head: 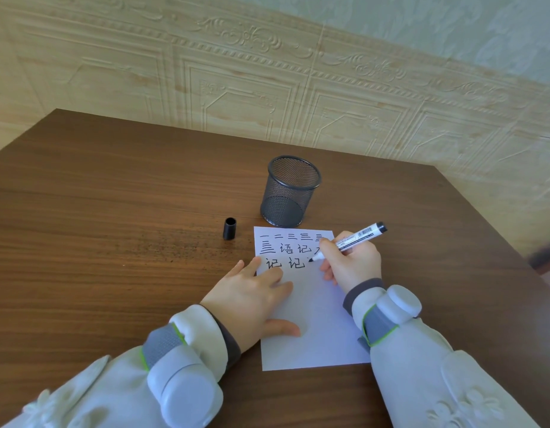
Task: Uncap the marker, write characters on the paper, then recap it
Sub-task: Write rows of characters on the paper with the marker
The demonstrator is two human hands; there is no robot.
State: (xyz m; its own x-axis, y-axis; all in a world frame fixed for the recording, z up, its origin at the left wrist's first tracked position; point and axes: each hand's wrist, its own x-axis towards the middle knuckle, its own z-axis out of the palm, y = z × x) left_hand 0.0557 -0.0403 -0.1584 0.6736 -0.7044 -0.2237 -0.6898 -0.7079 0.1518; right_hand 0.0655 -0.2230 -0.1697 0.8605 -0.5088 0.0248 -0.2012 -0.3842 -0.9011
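We grip the white marker in our right hand, tip on smooth paper; our left hand lies flat; its round black cap stands apart.

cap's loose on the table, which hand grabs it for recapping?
Left, likely. The left hand lies flat on the paper, nearer the cap; the right hand grips the marker.
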